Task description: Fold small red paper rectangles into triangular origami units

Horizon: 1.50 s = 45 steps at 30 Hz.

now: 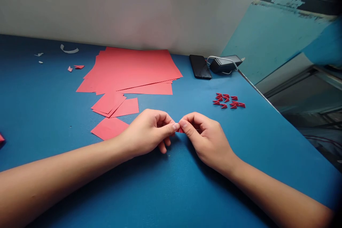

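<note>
Both hands are up close together over the blue table (256,142). The left hand (146,131) and the right hand (205,139) each pinch a small piece of red paper (181,130) with the thumb and first finger. The other fingers curl in. The paper sits right between the two hands, in the middle, so neither hand looks nearer. Most of it is hidden by the fingers, so I cannot tell which way its long side points.

Past the left hand, away from the person, are a red paper square (109,128) and some more cut red paper pieces (114,104). Behind them is a big stack of red paper sheets (128,71). Past the right hand is a small group of folded red paper triangles (228,100). Nothing stands between them and the hand. Farther on lie a black phone (200,66) and a black charger with a white cord (225,64). White paper scraps (69,49) lie far to the left.
</note>
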Each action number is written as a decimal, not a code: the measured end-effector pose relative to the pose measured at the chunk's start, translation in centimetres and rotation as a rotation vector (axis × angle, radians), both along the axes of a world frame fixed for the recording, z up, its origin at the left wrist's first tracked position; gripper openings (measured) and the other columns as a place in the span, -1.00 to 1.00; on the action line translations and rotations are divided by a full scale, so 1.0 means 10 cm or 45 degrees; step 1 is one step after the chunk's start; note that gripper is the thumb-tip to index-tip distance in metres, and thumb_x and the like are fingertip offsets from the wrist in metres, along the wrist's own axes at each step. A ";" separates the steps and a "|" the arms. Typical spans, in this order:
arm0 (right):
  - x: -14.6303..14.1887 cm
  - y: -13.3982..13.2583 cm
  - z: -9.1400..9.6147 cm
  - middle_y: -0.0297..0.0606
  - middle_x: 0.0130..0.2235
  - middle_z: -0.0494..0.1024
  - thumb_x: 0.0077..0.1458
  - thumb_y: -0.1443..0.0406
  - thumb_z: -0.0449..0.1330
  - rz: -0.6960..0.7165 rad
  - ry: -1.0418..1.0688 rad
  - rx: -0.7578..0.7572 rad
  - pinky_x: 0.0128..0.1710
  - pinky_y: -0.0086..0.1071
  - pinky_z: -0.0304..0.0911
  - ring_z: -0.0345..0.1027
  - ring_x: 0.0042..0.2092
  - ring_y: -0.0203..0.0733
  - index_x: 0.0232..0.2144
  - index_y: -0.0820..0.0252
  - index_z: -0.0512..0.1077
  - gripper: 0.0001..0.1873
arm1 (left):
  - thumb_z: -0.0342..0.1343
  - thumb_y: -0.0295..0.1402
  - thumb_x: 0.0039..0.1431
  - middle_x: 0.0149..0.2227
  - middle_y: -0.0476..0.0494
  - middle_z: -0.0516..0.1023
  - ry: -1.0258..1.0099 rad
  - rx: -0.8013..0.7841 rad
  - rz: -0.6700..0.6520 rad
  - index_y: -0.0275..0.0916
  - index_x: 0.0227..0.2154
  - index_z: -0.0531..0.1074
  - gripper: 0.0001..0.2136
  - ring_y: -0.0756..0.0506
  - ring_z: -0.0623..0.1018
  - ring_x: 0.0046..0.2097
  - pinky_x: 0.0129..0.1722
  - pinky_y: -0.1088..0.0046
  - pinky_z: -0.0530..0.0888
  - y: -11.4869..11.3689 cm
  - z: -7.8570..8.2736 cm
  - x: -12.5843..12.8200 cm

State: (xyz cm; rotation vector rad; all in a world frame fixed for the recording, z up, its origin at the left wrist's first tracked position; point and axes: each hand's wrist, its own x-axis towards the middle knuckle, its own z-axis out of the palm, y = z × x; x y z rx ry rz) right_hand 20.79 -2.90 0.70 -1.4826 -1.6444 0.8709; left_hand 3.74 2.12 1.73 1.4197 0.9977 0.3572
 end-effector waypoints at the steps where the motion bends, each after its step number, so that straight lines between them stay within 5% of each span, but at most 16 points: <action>1: 0.00 0.00 0.01 -0.29 -0.40 0.51 0.22 0.23 0.09 0.003 0.020 -0.009 -0.37 -0.42 0.23 0.35 -0.37 -0.25 -0.39 0.21 0.43 -0.78 | 0.12 -0.20 0.13 -0.60 0.03 0.45 -0.004 0.011 0.004 -0.29 -0.45 0.38 -0.77 0.05 0.46 -0.64 -0.64 0.61 0.35 0.00 -0.01 0.00; 9: 0.00 0.01 0.02 -0.27 -0.37 0.54 0.19 0.22 0.13 0.040 0.119 -0.097 -0.34 -0.40 0.26 0.37 -0.34 -0.23 -0.36 0.22 0.46 -0.81 | 0.12 -0.16 0.13 -0.63 0.05 0.42 -0.032 0.039 0.060 -0.27 -0.49 0.31 -0.73 0.05 0.43 -0.65 -0.65 0.61 0.34 -0.05 -0.03 0.01; 20: 0.00 -0.01 0.01 -0.28 -0.31 0.57 0.19 0.28 0.14 0.008 0.017 0.041 -0.32 -0.39 0.27 0.39 -0.32 -0.24 -0.29 0.18 0.49 -0.86 | 0.11 -0.25 0.16 -0.59 -0.04 0.49 -0.092 0.112 0.096 -0.31 -0.44 0.39 -0.79 -0.01 0.53 -0.57 -0.55 0.53 0.46 -0.08 -0.02 -0.01; 25: 0.04 -0.01 -0.02 -0.29 -0.31 0.56 0.15 0.31 0.19 0.094 -0.044 0.217 -0.34 -0.40 0.29 0.40 -0.31 -0.25 -0.28 0.14 0.50 -0.90 | 0.14 -0.23 0.14 -0.59 -0.02 0.48 -0.148 0.169 0.115 -0.32 -0.43 0.44 -0.78 0.01 0.51 -0.58 -0.55 0.56 0.45 -0.07 -0.01 -0.03; 30: 0.07 -0.01 -0.03 -0.25 -0.25 0.52 0.16 0.38 0.17 0.001 -0.067 0.516 -0.32 -0.39 0.32 0.39 -0.32 -0.27 -0.33 0.12 0.53 -0.86 | 0.10 -0.09 0.16 -0.37 -0.09 0.50 -0.314 0.029 0.153 -0.29 -0.21 0.42 -0.66 -0.03 0.55 -0.46 -0.47 0.42 0.56 -0.07 -0.01 0.00; 35: 0.08 -0.05 -0.04 -0.20 -0.18 0.45 0.16 0.44 0.11 0.022 -0.187 0.697 -0.34 -0.38 0.32 0.36 -0.34 -0.30 -0.29 0.10 0.54 -0.77 | 0.26 -0.26 0.05 -0.34 -0.09 0.52 -0.473 -0.143 0.147 -0.30 -0.22 0.42 -0.71 -0.01 0.55 -0.37 -0.39 0.47 0.54 -0.06 -0.01 0.00; 40: 0.07 -0.07 0.00 -0.19 -0.16 0.49 0.11 0.38 0.15 0.009 -0.067 0.433 -0.45 -0.41 0.30 0.36 -0.35 -0.27 -0.12 0.17 0.44 -0.74 | 0.25 -0.32 0.05 -0.43 -0.03 0.53 -0.434 0.103 0.189 -0.26 -0.16 0.32 -0.68 -0.01 0.53 -0.44 -0.42 0.47 0.49 -0.04 0.01 -0.02; 45: 0.05 -0.05 0.02 -0.20 -0.26 0.58 0.13 0.22 0.19 0.014 0.101 0.086 -0.36 -0.37 0.36 0.44 -0.31 -0.20 -0.22 0.19 0.51 -0.79 | 0.22 -0.31 0.06 -0.40 -0.04 0.53 -0.420 0.203 0.141 -0.21 -0.16 0.25 -0.68 -0.04 0.54 -0.39 -0.40 0.45 0.48 -0.04 -0.02 -0.03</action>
